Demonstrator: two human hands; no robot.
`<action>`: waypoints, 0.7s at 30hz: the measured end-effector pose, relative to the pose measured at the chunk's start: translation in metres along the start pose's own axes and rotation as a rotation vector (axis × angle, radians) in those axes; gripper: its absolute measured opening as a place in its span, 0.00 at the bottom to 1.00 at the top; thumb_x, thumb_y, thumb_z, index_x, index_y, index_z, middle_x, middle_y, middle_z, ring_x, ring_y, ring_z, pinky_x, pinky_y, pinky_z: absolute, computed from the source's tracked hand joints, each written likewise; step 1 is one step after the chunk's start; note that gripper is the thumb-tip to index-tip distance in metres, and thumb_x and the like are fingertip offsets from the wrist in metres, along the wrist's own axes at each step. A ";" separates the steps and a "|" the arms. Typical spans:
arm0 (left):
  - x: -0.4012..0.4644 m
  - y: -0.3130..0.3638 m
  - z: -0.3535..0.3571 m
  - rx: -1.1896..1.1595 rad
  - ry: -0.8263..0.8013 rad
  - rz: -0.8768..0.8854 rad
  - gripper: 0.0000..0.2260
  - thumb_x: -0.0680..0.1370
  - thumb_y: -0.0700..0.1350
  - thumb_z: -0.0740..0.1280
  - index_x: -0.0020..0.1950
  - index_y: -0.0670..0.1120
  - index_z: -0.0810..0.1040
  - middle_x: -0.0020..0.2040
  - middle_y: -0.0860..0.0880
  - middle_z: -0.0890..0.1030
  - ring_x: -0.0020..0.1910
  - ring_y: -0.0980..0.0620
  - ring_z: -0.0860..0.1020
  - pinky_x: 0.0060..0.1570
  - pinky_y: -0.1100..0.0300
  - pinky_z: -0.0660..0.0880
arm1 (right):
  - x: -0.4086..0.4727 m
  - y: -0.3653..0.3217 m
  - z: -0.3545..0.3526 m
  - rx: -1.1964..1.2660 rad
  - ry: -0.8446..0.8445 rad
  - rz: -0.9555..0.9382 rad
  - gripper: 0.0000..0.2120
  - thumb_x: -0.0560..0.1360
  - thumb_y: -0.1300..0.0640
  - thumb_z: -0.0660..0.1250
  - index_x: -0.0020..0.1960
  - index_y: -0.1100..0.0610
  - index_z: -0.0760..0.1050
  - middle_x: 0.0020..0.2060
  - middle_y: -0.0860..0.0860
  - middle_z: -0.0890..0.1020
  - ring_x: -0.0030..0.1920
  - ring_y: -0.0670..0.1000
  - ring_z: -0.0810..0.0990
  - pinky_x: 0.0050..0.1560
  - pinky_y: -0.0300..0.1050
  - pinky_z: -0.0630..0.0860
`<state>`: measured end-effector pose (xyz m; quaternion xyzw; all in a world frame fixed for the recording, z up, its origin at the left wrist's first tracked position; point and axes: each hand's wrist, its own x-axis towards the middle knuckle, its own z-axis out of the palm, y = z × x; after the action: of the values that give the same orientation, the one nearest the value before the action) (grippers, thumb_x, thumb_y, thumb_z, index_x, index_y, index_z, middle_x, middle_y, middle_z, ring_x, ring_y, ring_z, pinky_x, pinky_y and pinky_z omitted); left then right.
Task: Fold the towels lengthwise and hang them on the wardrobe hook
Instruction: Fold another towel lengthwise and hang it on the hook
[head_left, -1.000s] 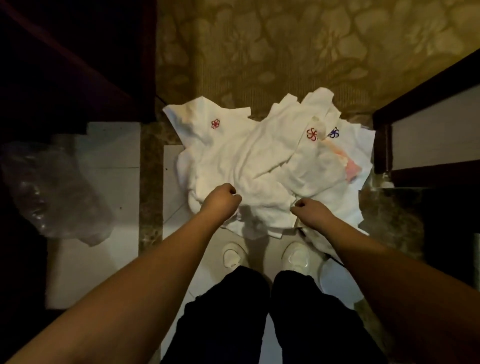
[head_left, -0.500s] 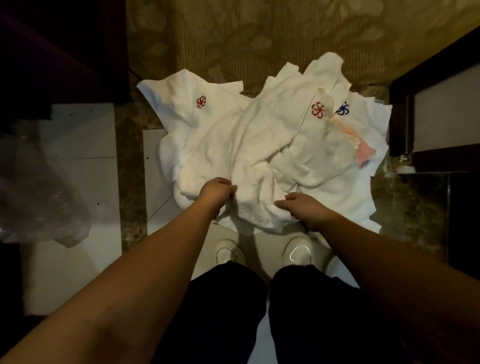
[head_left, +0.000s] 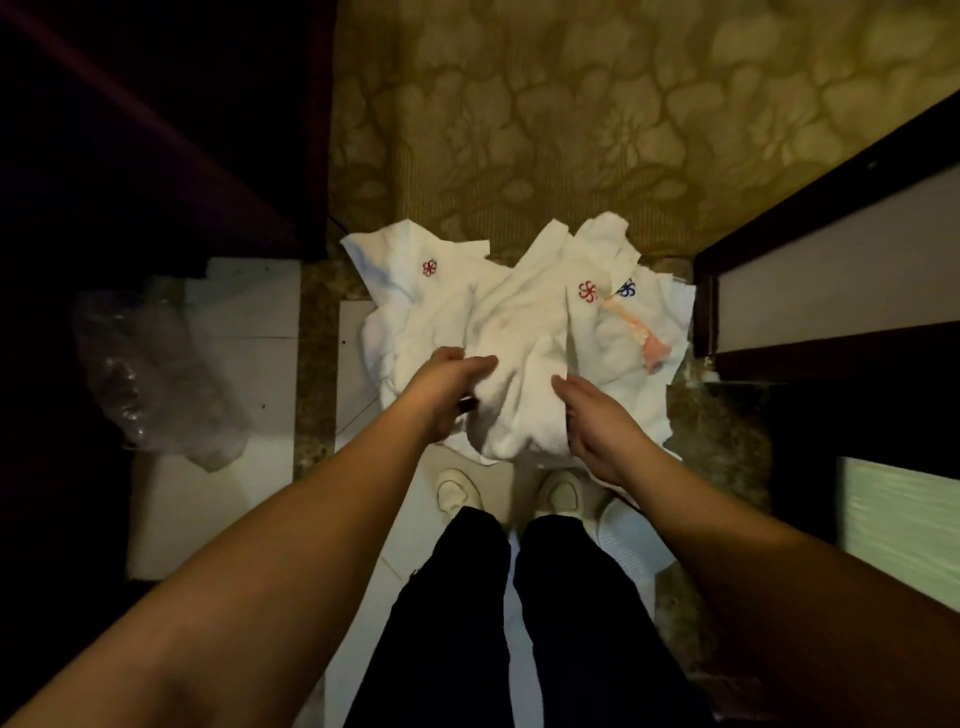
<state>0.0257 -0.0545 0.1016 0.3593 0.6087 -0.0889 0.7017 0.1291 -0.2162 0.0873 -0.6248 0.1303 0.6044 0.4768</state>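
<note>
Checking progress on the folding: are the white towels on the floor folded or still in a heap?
Still a heap: the white towels lie crumpled and overlapping, corners pointing different ways.

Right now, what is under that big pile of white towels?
Under the pile of white towels you can see floor tiles poking out at the left edge and patterned carpet past the far edge. Whatever lies beneath the middle is covered, so I cannot tell.
</note>
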 end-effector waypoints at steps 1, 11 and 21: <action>-0.011 0.010 0.002 -0.053 -0.006 0.018 0.25 0.75 0.42 0.73 0.70 0.44 0.69 0.59 0.43 0.80 0.56 0.41 0.80 0.60 0.44 0.77 | -0.013 -0.012 0.003 -0.007 -0.013 -0.024 0.15 0.82 0.52 0.64 0.67 0.51 0.73 0.59 0.51 0.83 0.58 0.53 0.83 0.49 0.47 0.81; -0.154 0.115 0.028 -0.102 0.039 0.236 0.28 0.79 0.46 0.69 0.77 0.48 0.61 0.61 0.46 0.75 0.60 0.43 0.76 0.58 0.50 0.74 | -0.160 -0.139 0.036 -0.626 0.247 -0.164 0.26 0.83 0.48 0.59 0.76 0.61 0.63 0.73 0.60 0.69 0.71 0.62 0.69 0.70 0.52 0.68; -0.314 0.101 0.022 0.606 0.043 0.598 0.37 0.72 0.43 0.72 0.78 0.47 0.60 0.75 0.45 0.63 0.72 0.44 0.67 0.64 0.49 0.73 | -0.223 -0.207 0.084 -0.153 0.084 -0.121 0.19 0.81 0.48 0.62 0.60 0.64 0.75 0.59 0.62 0.80 0.59 0.62 0.79 0.63 0.61 0.76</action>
<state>0.0234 -0.0923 0.4301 0.7118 0.4384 -0.0489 0.5466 0.1769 -0.1392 0.3900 -0.6910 0.0655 0.5560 0.4573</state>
